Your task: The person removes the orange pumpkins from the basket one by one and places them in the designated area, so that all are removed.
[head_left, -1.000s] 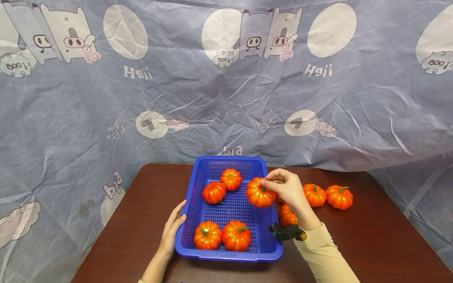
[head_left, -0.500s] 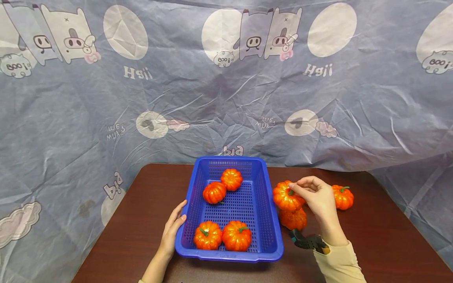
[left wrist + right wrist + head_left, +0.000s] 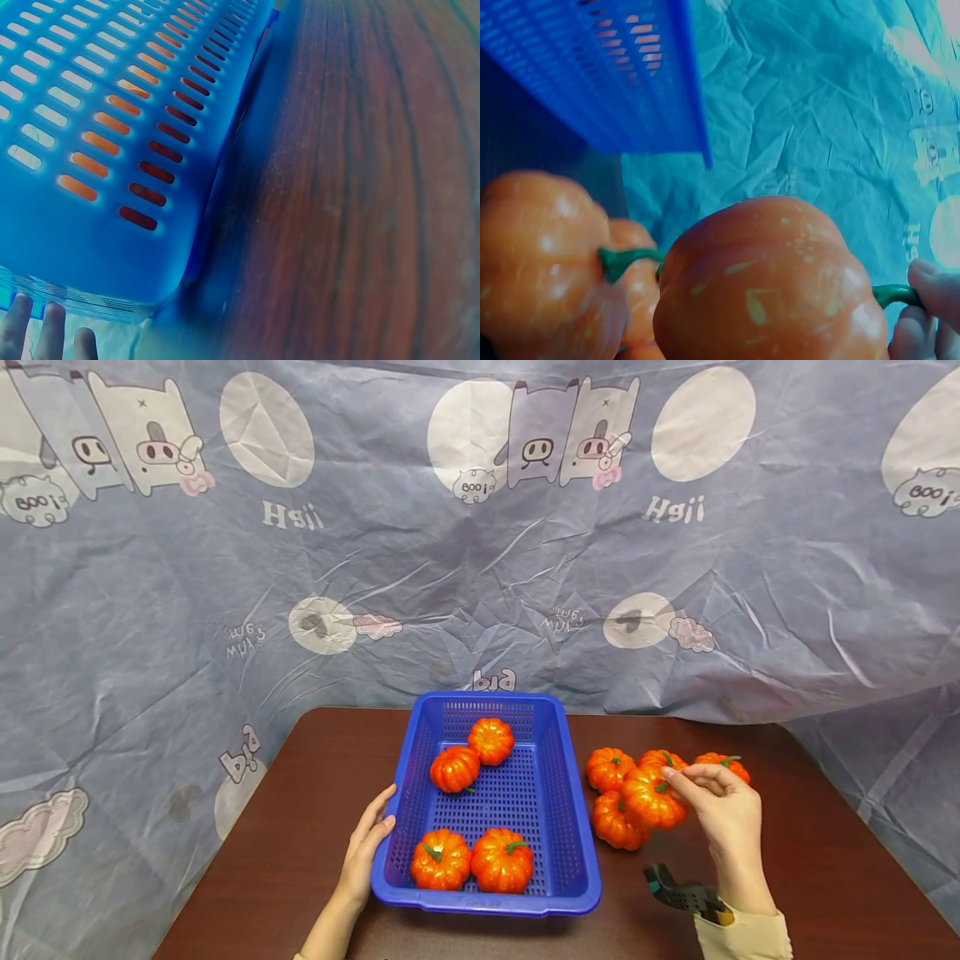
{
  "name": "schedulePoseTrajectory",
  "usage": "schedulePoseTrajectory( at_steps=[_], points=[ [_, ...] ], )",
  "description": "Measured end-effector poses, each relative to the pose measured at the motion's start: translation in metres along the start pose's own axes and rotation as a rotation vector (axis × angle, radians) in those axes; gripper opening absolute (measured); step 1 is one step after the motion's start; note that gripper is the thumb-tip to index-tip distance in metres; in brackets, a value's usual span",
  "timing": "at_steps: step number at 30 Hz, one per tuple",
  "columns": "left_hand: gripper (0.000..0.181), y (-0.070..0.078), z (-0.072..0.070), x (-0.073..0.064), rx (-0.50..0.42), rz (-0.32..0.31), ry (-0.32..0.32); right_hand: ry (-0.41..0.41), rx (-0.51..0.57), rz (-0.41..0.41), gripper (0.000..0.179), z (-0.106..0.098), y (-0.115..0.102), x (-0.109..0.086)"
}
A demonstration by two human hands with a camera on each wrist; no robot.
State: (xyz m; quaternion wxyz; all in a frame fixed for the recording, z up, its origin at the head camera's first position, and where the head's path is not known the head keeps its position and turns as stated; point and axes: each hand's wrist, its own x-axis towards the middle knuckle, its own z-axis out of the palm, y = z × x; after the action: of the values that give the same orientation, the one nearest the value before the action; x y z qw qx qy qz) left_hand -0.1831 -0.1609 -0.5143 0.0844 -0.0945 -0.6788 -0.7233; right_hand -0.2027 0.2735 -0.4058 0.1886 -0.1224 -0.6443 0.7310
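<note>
My right hand [image 3: 726, 814] pinches the green stem of an orange pumpkin [image 3: 651, 800] to the right of the basket. That pumpkin overlaps others in the head view; in the right wrist view thumb and fingers hold its stem [image 3: 897, 295]. My left hand [image 3: 365, 850] rests against the left side of the blue basket [image 3: 486, 902], its fingers fairly straight. Fingertips [image 3: 52, 330] show by the basket's edge in the left wrist view. Inside the basket, two pumpkins [image 3: 471, 860] sit at the front and two pumpkins [image 3: 491, 742] farther back.
Several pumpkins lie on the dark brown table [image 3: 285, 827] right of the basket: a back-left pumpkin [image 3: 608, 768], a front pumpkin [image 3: 617, 823], a partly hidden pumpkin [image 3: 660, 759] and a far-right pumpkin [image 3: 731, 767]. A printed cloth [image 3: 420, 568] hangs behind the table.
My right hand has carried the pumpkin from above the basket's right side rightward, over the pumpkins on the table. The left hand and basket have stayed put.
</note>
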Motion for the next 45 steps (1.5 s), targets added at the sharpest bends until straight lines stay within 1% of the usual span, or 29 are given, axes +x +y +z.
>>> schedulePoseTrajectory(
  at_steps=[5,10,16,21,26,28,31,33,35,38,39,42,45],
  points=[
    [0.045,-0.001,0.000,0.000,0.002,0.002,-0.003,0.064,-0.001,0.039,0.018,-0.015,0.007,0.003],
    [0.045,-0.001,0.000,0.000,-0.002,0.009,-0.012,0.102,0.019,0.080,0.016,-0.027,0.012,0.006],
    [0.045,-0.001,0.000,0.000,-0.006,0.012,-0.018,0.111,0.041,0.127,0.015,-0.040,0.020,0.010],
    [0.045,-0.002,0.000,0.000,-0.018,0.014,-0.016,0.124,0.028,0.198,0.016,-0.047,0.028,0.016],
    [0.045,-0.002,0.000,0.000,-0.007,0.011,-0.011,0.114,0.033,0.243,0.015,-0.054,0.039,0.022],
    [0.045,-0.002,0.000,0.000,-0.002,0.011,-0.010,0.113,0.027,0.246,0.015,-0.058,0.047,0.027],
    [0.045,-0.001,0.000,0.000,-0.001,0.012,-0.011,0.096,0.024,0.235,0.017,-0.068,0.068,0.038],
    [0.045,-0.001,0.001,0.000,0.001,0.013,-0.012,0.094,-0.001,0.212,0.017,-0.073,0.079,0.044],
    [0.045,0.000,0.000,0.000,0.009,0.011,-0.009,0.091,0.005,0.186,0.016,-0.075,0.087,0.048],
    [0.045,0.001,0.000,-0.001,0.020,0.011,-0.010,0.127,-0.035,0.158,0.014,-0.069,0.083,0.041],
    [0.045,0.001,0.000,-0.001,0.022,0.012,-0.011,0.136,-0.017,0.157,0.013,-0.067,0.081,0.040],
    [0.045,0.001,0.001,-0.001,0.025,0.013,-0.015,0.164,-0.005,0.189,0.014,-0.060,0.070,0.032],
    [0.045,0.001,0.000,0.000,0.018,0.010,-0.015,0.175,0.026,0.213,0.012,-0.059,0.066,0.031]
  ],
)
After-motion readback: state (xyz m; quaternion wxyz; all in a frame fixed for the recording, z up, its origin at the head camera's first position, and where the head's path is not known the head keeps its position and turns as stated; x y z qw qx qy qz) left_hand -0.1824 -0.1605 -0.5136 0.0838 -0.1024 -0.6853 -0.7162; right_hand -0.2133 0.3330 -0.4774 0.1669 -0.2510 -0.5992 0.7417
